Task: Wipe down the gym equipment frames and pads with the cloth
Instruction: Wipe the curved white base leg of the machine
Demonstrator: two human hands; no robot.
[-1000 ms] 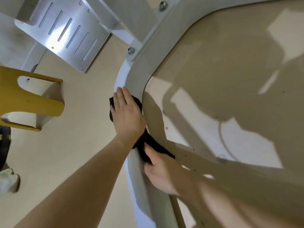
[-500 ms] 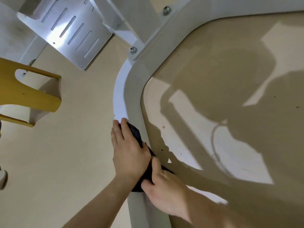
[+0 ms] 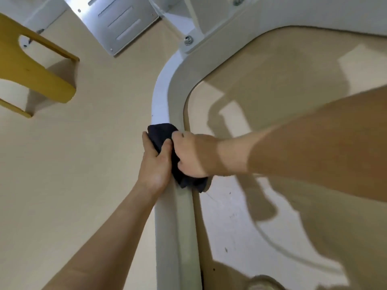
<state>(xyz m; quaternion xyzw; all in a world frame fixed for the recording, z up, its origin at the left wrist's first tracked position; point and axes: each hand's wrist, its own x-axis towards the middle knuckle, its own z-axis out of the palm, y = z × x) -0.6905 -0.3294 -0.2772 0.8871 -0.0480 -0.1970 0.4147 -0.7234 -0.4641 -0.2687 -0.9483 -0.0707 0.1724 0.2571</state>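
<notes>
While the fingers [image 3: 146,141] and thumb of the left hand [image 3: 155,164] curl round a dark cloth [image 3: 161,132] at the centre of the frame, the right hand [image 3: 192,155] just beside it bunches the same cloth in a closed grip, knuckles up. Both hands hold the cloth wrapped against the white frame tube [image 3: 178,227], just below where the tube bends toward the upper right. The left forearm enters from the lower left, the right from the right edge. Higher up the curve, a bolt [image 3: 188,40] fixes the tube to a bracket. A slotted metal plate [image 3: 123,21] sits at top centre and a yellow part [image 3: 35,78] at upper left, over a beige floor [image 3: 83,164]. The job appears to be mid-wipe on the frame, with the bend and the bolted joint likely yet to be covered. The next stroke would call for sliding the wrapped cloth along the curve, both grips tight so it hugs the tube, and easing round the bolt head.
</notes>
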